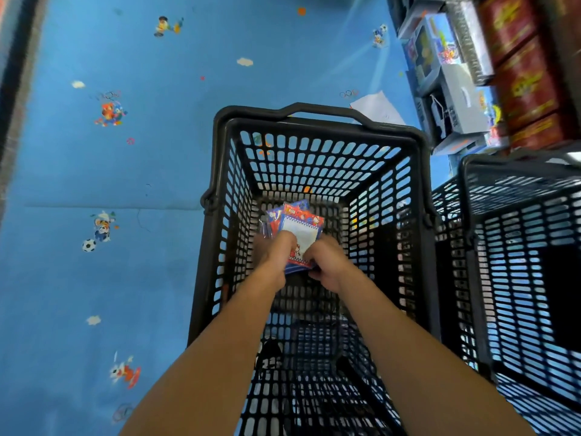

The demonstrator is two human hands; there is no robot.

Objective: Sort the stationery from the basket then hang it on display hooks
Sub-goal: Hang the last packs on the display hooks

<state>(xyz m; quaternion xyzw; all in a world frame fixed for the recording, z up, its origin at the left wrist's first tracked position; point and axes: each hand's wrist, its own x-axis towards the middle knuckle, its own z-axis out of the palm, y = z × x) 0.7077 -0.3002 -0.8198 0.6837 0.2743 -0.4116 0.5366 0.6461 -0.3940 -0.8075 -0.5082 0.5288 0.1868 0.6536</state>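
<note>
A black plastic basket [317,158] stands on the blue floor, and both my arms reach down into it. Inside, near the bottom, my left hand [273,256] and my right hand [330,265] together grip a small stack of stationery packs [298,228]. The packs are red, white and blue with cartoon prints, and the top one shows a white notepad face with a checked border. My left thumb lies over the lower left of the stack and my right fingers curl at its lower right corner. The lower edges of the packs are hidden by my hands.
A second black basket [522,247] stands close on the right. Boxed goods on shelves [456,73] fill the upper right. A white sheet of paper [377,108] lies on the blue cartoon floor mat [110,168] behind the basket.
</note>
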